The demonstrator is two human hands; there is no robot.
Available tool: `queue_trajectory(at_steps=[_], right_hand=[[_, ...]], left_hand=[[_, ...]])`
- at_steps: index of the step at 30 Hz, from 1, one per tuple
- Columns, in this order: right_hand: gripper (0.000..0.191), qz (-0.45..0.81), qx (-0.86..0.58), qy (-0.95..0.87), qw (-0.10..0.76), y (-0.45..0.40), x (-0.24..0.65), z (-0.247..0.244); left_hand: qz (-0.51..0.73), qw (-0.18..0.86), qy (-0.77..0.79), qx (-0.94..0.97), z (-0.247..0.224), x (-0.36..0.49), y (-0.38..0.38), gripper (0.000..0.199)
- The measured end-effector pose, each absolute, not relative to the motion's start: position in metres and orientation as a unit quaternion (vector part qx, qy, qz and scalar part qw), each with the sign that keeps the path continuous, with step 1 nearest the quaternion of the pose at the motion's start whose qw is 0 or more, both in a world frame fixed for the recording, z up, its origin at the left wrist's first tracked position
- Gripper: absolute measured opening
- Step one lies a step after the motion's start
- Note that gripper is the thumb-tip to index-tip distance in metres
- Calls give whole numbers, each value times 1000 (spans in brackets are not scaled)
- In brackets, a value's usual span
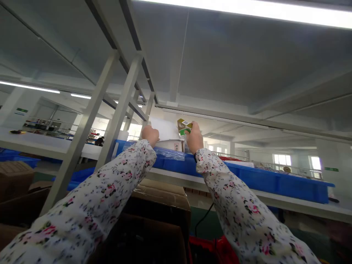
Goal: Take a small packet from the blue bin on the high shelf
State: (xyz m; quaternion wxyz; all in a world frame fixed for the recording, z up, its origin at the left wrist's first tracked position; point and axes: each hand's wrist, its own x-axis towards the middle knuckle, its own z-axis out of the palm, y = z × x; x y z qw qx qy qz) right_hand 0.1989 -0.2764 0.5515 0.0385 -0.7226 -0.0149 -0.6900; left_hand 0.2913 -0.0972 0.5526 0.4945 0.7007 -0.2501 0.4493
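Observation:
Ahead of me, my left hand (150, 135) is closed on the edge of a white sheet or box flap (165, 129). To its right, my right hand (195, 139) grips a small gold-and-green carton (183, 125) that has a barcode label on it. The carton is tilted and close to the right edge of the white piece. Under both hands is a blue plastic bin (176, 164) on a shelf. A clear plastic bag (172, 154) hangs over its rim, and a whitish box (167, 145) with small red print stands inside.
Grey metal posts (121, 106) rise at my left. A long blue bin (283, 183) lies along the shelf to the right. Cardboard boxes (162, 190) are below the shelf, with more at the lower left. Something red (225, 249) is on the floor side.

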Motion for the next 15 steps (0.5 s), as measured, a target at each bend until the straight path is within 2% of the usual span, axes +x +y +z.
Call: queue_trajectory(at_steps=[3,9,11,13,15], right_hand=[[26,-677,-736,9,-11,-276,199,549],[23,-646,-741,10,-184,-259,192,544],[26,-654,-727,15,-209,-255,190,544],[28,-648,-751,9,-126,-255,190,545],[25,-595,-803,-13,2,-259,192,547]], left_hand=[[451,603,-223,619,551,262,-79,21],[452,708,-282,463,540,218,-37,8],[444,737,-294,416,536,213,-26,5],[443,744,-298,402,527,208,-17,4],[427,744,-313,408,514,201,-9,5]])
